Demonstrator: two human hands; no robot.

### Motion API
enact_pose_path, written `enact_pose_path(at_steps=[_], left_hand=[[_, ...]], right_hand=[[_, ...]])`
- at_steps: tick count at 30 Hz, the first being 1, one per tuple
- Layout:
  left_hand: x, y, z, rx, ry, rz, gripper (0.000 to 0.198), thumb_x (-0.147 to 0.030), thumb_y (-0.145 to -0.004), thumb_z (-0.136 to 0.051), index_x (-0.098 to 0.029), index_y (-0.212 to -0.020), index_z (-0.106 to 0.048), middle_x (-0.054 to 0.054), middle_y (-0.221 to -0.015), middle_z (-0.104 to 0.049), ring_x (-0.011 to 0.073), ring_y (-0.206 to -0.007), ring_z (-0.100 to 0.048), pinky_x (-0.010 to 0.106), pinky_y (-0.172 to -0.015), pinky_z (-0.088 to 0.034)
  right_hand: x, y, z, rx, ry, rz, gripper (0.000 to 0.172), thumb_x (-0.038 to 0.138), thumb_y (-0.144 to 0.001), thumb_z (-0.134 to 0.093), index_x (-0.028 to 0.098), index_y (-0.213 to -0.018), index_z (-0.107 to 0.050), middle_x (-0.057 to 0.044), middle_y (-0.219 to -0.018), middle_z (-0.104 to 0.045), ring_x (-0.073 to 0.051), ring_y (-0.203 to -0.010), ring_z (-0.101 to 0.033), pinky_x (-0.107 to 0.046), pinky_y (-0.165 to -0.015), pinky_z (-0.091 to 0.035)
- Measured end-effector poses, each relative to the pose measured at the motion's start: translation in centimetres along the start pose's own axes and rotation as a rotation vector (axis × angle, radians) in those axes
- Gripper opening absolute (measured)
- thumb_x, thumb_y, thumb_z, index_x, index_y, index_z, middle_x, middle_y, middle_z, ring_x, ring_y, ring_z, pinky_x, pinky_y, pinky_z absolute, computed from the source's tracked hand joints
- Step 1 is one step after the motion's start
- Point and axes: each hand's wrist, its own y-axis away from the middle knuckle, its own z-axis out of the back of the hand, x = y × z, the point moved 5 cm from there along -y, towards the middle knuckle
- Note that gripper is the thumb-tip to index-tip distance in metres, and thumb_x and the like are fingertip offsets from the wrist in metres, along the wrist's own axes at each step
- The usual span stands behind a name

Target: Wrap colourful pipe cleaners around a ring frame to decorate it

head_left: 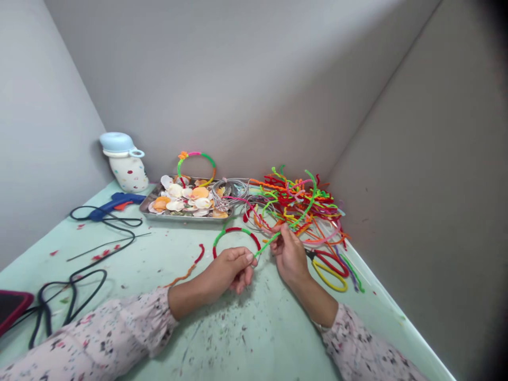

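Two bare hands occupied: red-green wrapped headband [237, 231] steadied by closed fingers of left hand [226, 272]; green pipe cleaner [266, 243] pinched between fingers of right hand [289, 254], held taut.

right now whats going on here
A person is working with both bare hands. The left hand holds a hoop wrapped in red and green pipe cleaner, while the right hand pinches a bright green pipe cleaner that reaches the hoop's end. Nearby lie a heap of colored pipe cleaners, a metal tray of seashells, a blue glue gun and yellow-and-red-handled scissors.
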Motion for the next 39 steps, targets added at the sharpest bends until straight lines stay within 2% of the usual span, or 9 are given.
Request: enact_pose_path(at_steps=[3,9,14,20,24,31,39], left_hand=[[-0.09,0.03,-0.05,-0.003,0.058,-0.004,0.03,-0.045,-0.085,-0.057,-0.016,-0.079,-0.053,-0.003,-0.054,-0.058,0.0046,-0.033,-0.042,0.016,-0.033,-0.025],[-0.34,0.14,-0.42,0.02,0.18,0.023,0.027,-0.039,-0.085,-0.058,-0.014,-0.077,-0.055,-0.004,-0.051,-0.055,0.0032,-0.031,-0.038,0.015,-0.031,-0.019],[-0.69,0.44,-0.6,-0.012,0.255,0.035,0.025,-0.035,-0.086,-0.058,-0.013,-0.077,-0.057,-0.004,-0.052,-0.054,0.0019,-0.032,-0.039,0.014,-0.032,-0.021],[-0.88,0.59,-0.76,0.042,0.245,0.017,0.024,-0.036,-0.087,-0.059,-0.012,-0.082,-0.059,-0.001,-0.056,-0.06,0.0039,-0.035,-0.047,0.014,-0.033,-0.024],[-0.82,0.65,-0.84,0.026,0.214,0.037,0.019,-0.032,-0.084,-0.062,-0.013,-0.081,-0.059,-0.002,-0.056,-0.059,0.0038,-0.035,-0.046,0.014,-0.033,-0.024],[-0.72,0.46,-0.57,-0.027,0.174,0.016,0.014,-0.026,-0.082,-0.055,-0.015,-0.073,-0.056,-0.005,-0.047,-0.05,0.0029,-0.029,-0.033,0.015,-0.031,-0.018],[-0.85,0.65,-0.35,-0.076,0.125,0.016,0.018,-0.022,-0.08,-0.047,-0.016,-0.064,-0.051,-0.006,-0.045,-0.042,0.0035,-0.031,-0.027,0.017,-0.031,-0.015]], right_hand=[[0.06,0.03,0.07,0.001,-0.002,0.0,0.038,0.057,-0.076,-0.067,0.019,-0.076,-0.064,0.004,-0.059,-0.057,-0.008,-0.049,-0.047,-0.02,-0.045,-0.035],[-0.03,0.06,0.29,-0.02,-0.03,-0.006,0.038,0.056,-0.077,-0.065,0.019,-0.075,-0.064,0.004,-0.058,-0.057,-0.008,-0.048,-0.047,-0.02,-0.045,-0.034],[-0.17,-0.06,0.29,-0.032,-0.071,-0.027,0.035,0.053,-0.075,-0.07,0.018,-0.075,-0.064,0.004,-0.056,-0.056,-0.007,-0.05,-0.048,-0.018,-0.047,-0.035],[-0.27,-0.12,0.31,-0.034,-0.071,-0.037,0.036,0.053,-0.074,-0.07,0.018,-0.075,-0.063,0.005,-0.054,-0.055,-0.008,-0.049,-0.047,-0.019,-0.046,-0.035],[-0.22,-0.12,0.35,-0.04,-0.071,-0.028,0.037,0.054,-0.074,-0.07,0.018,-0.074,-0.062,0.005,-0.053,-0.054,-0.007,-0.048,-0.046,-0.019,-0.046,-0.034],[-0.14,-0.04,0.24,-0.027,-0.042,-0.019,0.036,0.053,-0.076,-0.068,0.018,-0.075,-0.063,0.005,-0.054,-0.054,-0.007,-0.047,-0.045,-0.019,-0.046,-0.033],[0.16,0.25,-0.04,0.012,-0.038,-0.004,0.036,0.053,-0.079,-0.066,0.017,-0.075,-0.064,0.003,-0.061,-0.058,-0.006,-0.05,-0.047,-0.018,-0.047,-0.035]])
